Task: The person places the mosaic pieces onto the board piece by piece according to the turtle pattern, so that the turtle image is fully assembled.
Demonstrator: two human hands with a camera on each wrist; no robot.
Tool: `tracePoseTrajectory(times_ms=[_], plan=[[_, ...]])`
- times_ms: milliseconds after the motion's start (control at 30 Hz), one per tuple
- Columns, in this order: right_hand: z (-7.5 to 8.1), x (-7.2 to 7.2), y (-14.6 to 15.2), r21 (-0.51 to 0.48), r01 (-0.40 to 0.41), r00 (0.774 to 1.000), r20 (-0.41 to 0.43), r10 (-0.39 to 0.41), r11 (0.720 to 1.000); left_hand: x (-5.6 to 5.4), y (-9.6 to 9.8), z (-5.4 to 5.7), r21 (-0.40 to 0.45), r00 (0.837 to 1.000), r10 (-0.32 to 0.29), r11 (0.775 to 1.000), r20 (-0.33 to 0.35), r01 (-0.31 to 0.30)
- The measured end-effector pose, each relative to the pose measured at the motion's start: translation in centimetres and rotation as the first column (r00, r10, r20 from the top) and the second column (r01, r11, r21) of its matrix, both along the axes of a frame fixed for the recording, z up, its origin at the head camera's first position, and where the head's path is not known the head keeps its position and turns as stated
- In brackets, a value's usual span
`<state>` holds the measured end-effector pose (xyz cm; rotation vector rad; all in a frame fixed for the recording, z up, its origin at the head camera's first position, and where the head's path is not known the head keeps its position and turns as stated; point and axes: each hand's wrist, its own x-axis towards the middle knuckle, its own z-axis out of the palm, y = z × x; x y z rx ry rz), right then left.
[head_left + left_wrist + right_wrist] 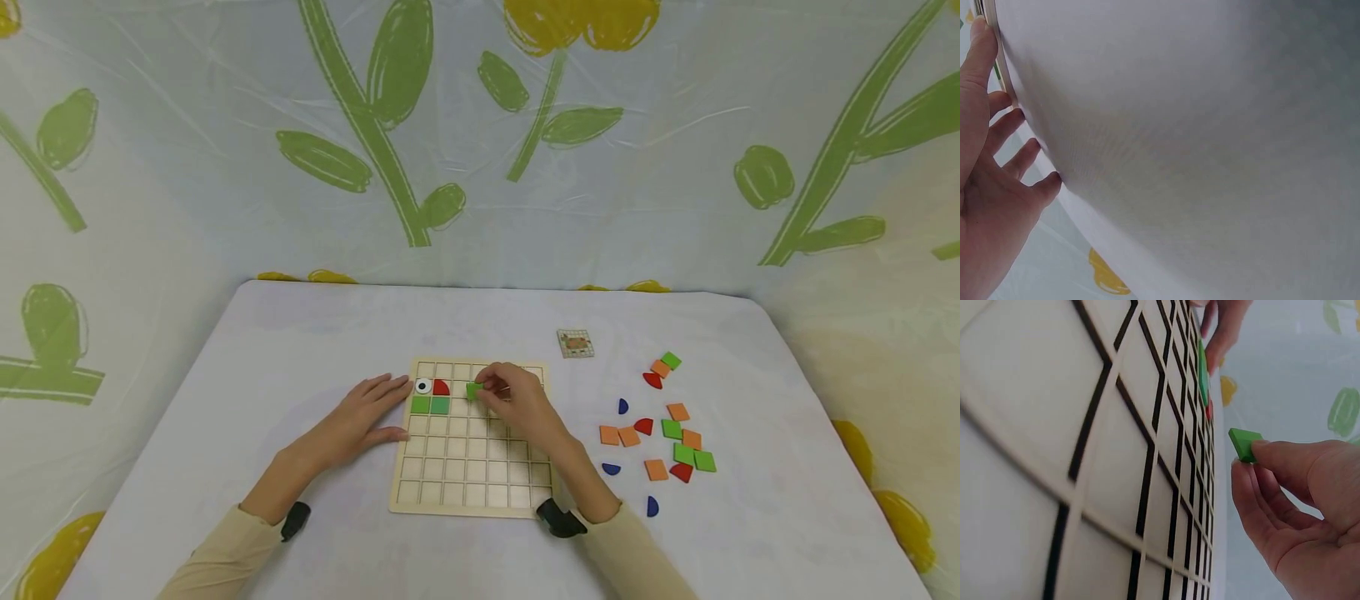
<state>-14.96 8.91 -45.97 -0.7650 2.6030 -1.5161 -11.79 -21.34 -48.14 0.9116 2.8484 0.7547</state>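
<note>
A wooden grid board (pixel 454 494) lies on the table. In its upper left cells sit a white eye tile (pixel 423 386), a red quarter-circle tile (pixel 441 387) and two green square tiles (pixel 430 405). My right hand (pixel 519 402) pinches another green square tile (pixel 1245 442) between thumb and fingers, over the upper middle of the board; the right wrist view shows it raised off the grid. My left hand (pixel 362 418) rests at the board's left edge, fingers straight and spread, thumb touching the frame.
Right of the board lie loose tiles: orange squares (pixel 656 470), green squares (pixel 704 461), red quarter circles (pixel 643 427) and blue half circles (pixel 611 469). A small picture card (pixel 575 343) lies behind them, toward the table's far edge. A patterned cloth (pixel 600 208) hangs around the table.
</note>
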Motion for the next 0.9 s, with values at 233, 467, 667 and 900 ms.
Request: tracePoseTrajectory(times_ms=[233,467,667,900], plan=[[-0.2,0.7,-1.8,0.014,-0.033,0.999,0.011,0.033,0.999,0.0,0.0,-0.1,0.004,1.000,0.007,1.000,0.014,-0.007],[-0.4,1.4,-3.1,0.012,-0.080,0.996,0.030,0.080,0.997,-0.1,0.0,-0.2,-0.002,1.000,0.011,1.000,0.021,-0.010],[-0.5,1.6,-3.9,0.017,-0.111,0.993,0.036,0.110,0.994,-0.1,0.0,-0.1,0.005,0.999,0.014,1.000,0.031,-0.014],[-0.6,1.9,-4.3,0.051,-0.137,0.990,0.045,0.135,0.989,0.0,0.0,0.0,0.003,0.999,0.014,1.000,0.033,-0.014]])
